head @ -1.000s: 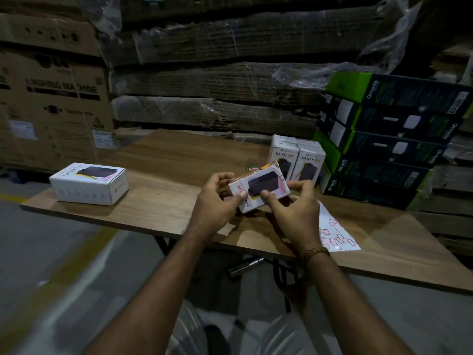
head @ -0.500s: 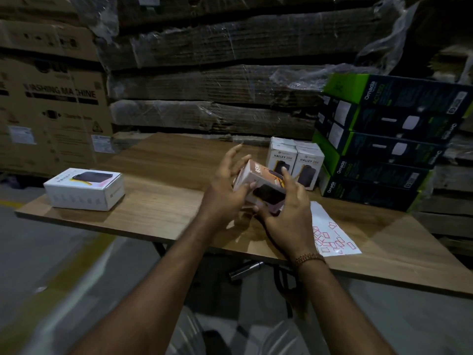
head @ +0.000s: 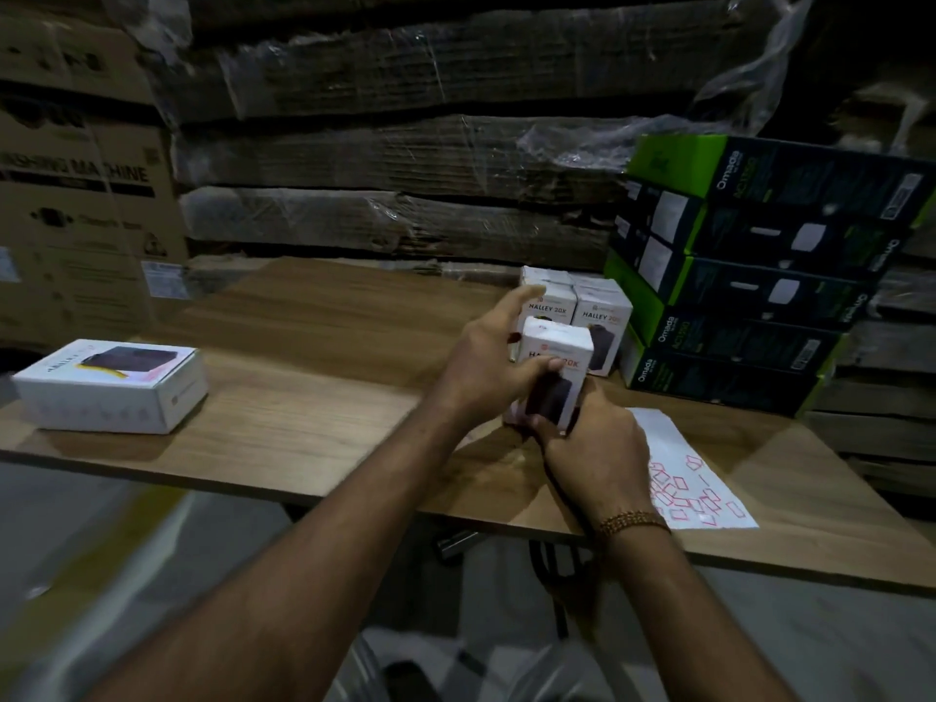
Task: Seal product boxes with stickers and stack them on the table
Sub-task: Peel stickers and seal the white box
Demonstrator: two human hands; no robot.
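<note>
the box [head: 554, 367] is now held upright at centre frame, above the table [head: 324, 377]; a second ago it lay flat-faced between both hands with its printed front turned up toward the camera, and half a second ago it was mid-rotation. the white top end now points to the upper frame, and the long axis runs near vertical, leaning slightly left at the base. the printed front faces the camera.

the right hand [head: 592, 448] grips the lower end of the box, fingers curled round it from below. the left hand [head: 486, 362] is applied to the left side: the thumb is pressed across the front face, while the index finger is extended toward the upper frame and the other fingers are hidden behind the box.

the reorientation is judged to mean that sealing is complete or nearly so, and that the box is being presented for placement beside the standing boxes [head: 577, 306], which are just behind it at upper centre. whether a sticker is on the flap cannot be told.

the sticker sheet [head: 694, 478] lies at lower right on the table. one flat box [head: 111, 385] remains at far left, well apart.
</note>
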